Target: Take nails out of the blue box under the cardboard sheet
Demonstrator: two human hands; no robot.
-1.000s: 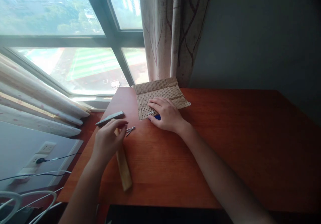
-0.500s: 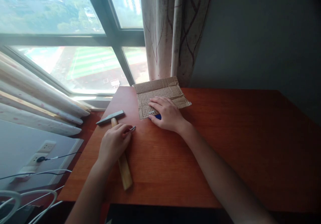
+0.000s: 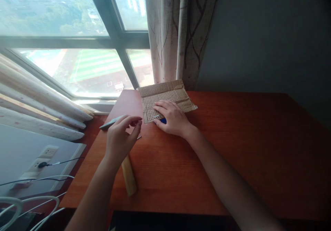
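Note:
My left hand [image 3: 120, 141] hovers above the left part of the wooden table [image 3: 232, 148], with thumb and forefinger pinched together on a thin nail near the cardboard's corner. Another nail [image 3: 139, 137] lies on the table just beneath those fingers. A hammer lies under this hand: its grey head [image 3: 110, 122] points left and its wooden handle [image 3: 128, 179] runs toward me. My right hand [image 3: 172, 118] rests fingers-down on a perforated piece of cardboard [image 3: 165, 92], and a small blue thing [image 3: 162, 120] shows under its thumb.
A window and a patterned curtain [image 3: 178, 34] stand behind the table's far left corner. Left of the table are rolled pale fabric [image 3: 38, 113], a wall socket with a plug [image 3: 42, 163] and white cables [image 3: 31, 203]. A dark wall runs along the back.
My left hand went from the hammer handle to the nails, pinched there, then lifted up and right toward the cardboard. One nail stays on the table. My right hand has not moved.

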